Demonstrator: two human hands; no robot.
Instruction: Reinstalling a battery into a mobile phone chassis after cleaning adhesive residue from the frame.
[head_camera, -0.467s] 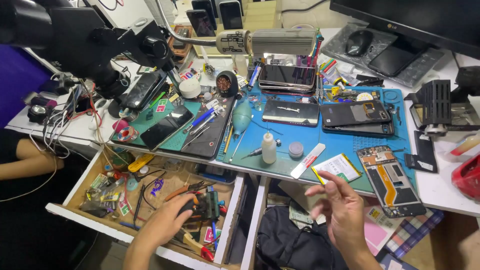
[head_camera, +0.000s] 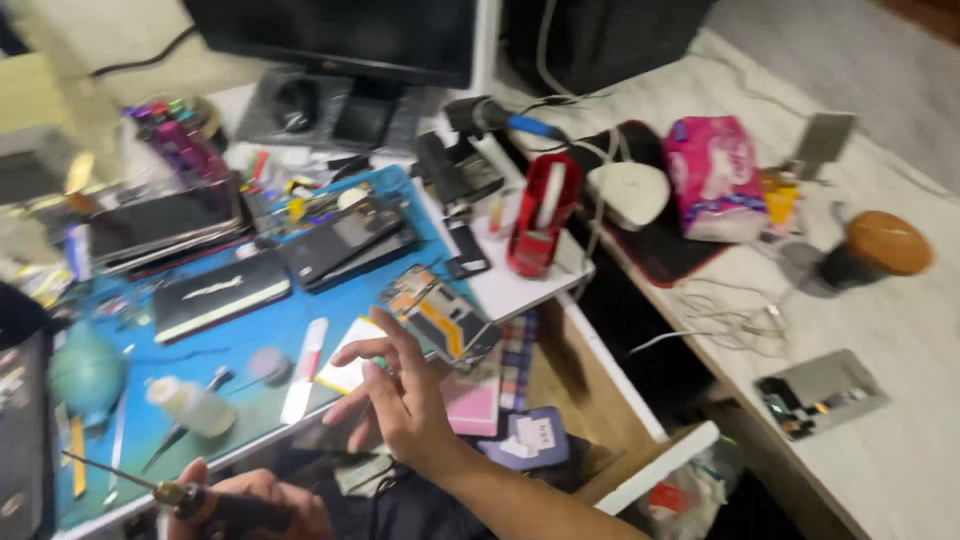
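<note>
left hand (head_camera: 245, 498) fingers clenched on screwdriver (head_camera: 160, 490); right hand (head_camera: 405, 395) fingers released, touching opened phone (head_camera: 440, 317) on desk (head_camera: 250, 320); phone still open, unassembled.

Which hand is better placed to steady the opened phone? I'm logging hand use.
Probably the right hand: its fingers reach right beside the opened phone, while the left hand grips a screwdriver.
</note>
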